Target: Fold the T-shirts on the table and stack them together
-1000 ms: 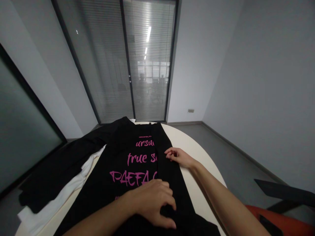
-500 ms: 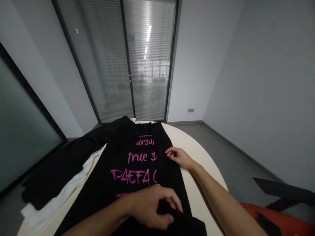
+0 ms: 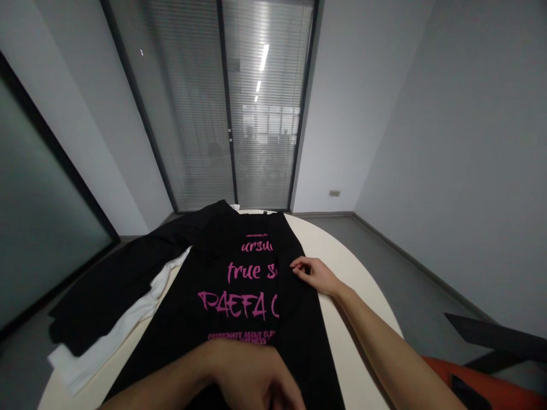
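Note:
A black T-shirt (image 3: 239,296) with pink lettering lies flat on a cream round table (image 3: 342,262), its right side folded inward. My right hand (image 3: 314,273) rests on the folded right edge near the upper part, fingers curled lightly against the cloth. My left hand (image 3: 256,378) sits at the bottom of the view over the shirt's near hem, knuckles up and fingers curled closed; what they hold is hidden at the frame edge.
Another black garment (image 3: 119,285) and a white one (image 3: 111,336) lie spread over the table's left side. A red chair seat (image 3: 491,387) with a dark armrest stands at the right. Glass doors with blinds are behind the table.
My left hand has slid back toward me along the shirt, uncovering a lower line of pink text. My right hand has stayed on the fold. The view has tilted slightly.

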### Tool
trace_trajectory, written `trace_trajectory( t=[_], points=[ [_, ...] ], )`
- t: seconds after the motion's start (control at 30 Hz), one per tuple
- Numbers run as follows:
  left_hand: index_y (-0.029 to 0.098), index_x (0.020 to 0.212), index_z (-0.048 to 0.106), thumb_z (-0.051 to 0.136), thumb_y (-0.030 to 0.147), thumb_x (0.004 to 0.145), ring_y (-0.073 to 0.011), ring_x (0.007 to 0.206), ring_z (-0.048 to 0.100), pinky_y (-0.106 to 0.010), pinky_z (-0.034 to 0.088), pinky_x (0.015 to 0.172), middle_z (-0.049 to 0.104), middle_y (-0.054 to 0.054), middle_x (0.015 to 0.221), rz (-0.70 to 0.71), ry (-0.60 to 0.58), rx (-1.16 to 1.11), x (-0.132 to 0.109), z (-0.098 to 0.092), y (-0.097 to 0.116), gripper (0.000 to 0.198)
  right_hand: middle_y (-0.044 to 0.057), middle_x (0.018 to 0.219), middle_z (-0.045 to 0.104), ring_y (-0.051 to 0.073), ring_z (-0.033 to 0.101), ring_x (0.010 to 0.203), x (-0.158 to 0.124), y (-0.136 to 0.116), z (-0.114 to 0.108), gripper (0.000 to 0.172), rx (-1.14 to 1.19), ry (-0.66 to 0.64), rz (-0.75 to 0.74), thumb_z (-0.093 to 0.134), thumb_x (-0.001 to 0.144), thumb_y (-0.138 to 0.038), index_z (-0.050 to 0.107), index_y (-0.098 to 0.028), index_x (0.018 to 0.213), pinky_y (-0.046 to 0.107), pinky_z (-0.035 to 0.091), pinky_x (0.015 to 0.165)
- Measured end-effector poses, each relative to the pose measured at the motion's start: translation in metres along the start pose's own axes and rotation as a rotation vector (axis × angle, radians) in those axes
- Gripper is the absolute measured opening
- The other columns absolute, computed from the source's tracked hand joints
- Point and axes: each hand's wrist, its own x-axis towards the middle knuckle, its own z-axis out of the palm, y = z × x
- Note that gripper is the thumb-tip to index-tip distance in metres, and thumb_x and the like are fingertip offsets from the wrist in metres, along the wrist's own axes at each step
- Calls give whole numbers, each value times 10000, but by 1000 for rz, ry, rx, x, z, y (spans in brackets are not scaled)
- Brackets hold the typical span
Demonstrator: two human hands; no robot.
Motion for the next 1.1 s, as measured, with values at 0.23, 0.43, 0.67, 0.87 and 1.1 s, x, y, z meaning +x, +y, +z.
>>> trace_trajectory(
  t=[0.23,0.43,0.67,0.87,1.1],
  points=[
    [256,1069,721,745,443,840,-197,1007,645,-332,464,920,700,-32,1148,216,485,665,7,-7,-4,297,27,891,728,172,631,714,5,-11,4,342,-186,14,-18,565,945,-434,680,-242,1203,282,448,682],
    [263,1102,697,724,457,860,-206,1042,612,-395,403,963,669,-9,1160,275,459,838,15,5,-25,311,50,1080,737,227,682,934,24,-27,4,425,-478,26,15,421,1019,-439,534,-313,1409,311,452,815],
    [298,1156,685,663,322,928,-181,1043,612,-345,430,884,679,20,1196,320,397,901,14,2,-22,230,148,1078,696,306,662,983,73,-60,21,551,-629,105,154,584,862,-680,704,-203,1108,378,488,828],
    [210,1048,660,605,389,918,-185,944,619,-322,484,749,683,-28,1114,265,584,965,8,0,-27,228,258,1106,696,366,672,1052,100,-71,47,310,-740,94,411,686,852,-334,712,-117,1072,439,498,864],
    [213,1070,614,631,403,888,-176,874,626,-312,478,723,676,-24,1079,97,616,981,-1,-5,-26,263,278,1019,722,402,693,1031,117,-62,45,200,-692,155,510,686,818,-238,758,-98,942,510,464,921]
  ],
)
